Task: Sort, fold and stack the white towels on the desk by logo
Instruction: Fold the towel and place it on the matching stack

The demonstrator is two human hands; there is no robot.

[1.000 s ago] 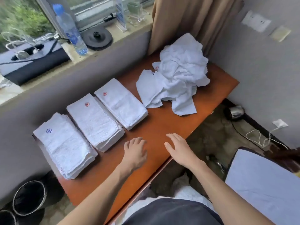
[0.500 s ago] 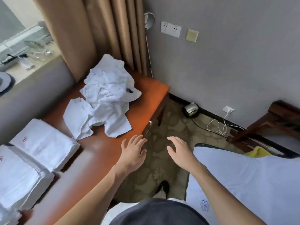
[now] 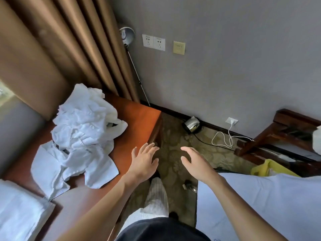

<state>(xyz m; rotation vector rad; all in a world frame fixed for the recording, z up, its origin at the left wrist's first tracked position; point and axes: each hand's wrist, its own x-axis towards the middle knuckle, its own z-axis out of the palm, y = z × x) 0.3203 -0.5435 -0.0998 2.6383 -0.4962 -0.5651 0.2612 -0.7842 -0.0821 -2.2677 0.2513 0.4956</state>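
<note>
A heap of crumpled white towels (image 3: pixel 81 134) lies on the wooden desk (image 3: pixel 139 119) near its right end. One folded towel stack (image 3: pixel 19 213) shows at the lower left corner. My left hand (image 3: pixel 144 160) hovers open with spread fingers over the desk's right edge, just right of the heap and apart from it. My right hand (image 3: pixel 194 162) is open too, held in the air above the carpet beside the desk. Neither hand holds anything. No logo can be seen on any towel.
Brown curtains (image 3: pixel 69 49) hang behind the desk. A bed with a white sheet (image 3: pixel 260 206) lies at lower right. On the carpet by the wall sit a metal kettle (image 3: pixel 192 125) and a white cable (image 3: pixel 225 138). A dark wooden bedside stand (image 3: pixel 286 131) is at right.
The view has swung right: the three folded stacks slid out of frame at left, and the heap now sits left of centre. Both open hands moved right, past the desk's edge.
</note>
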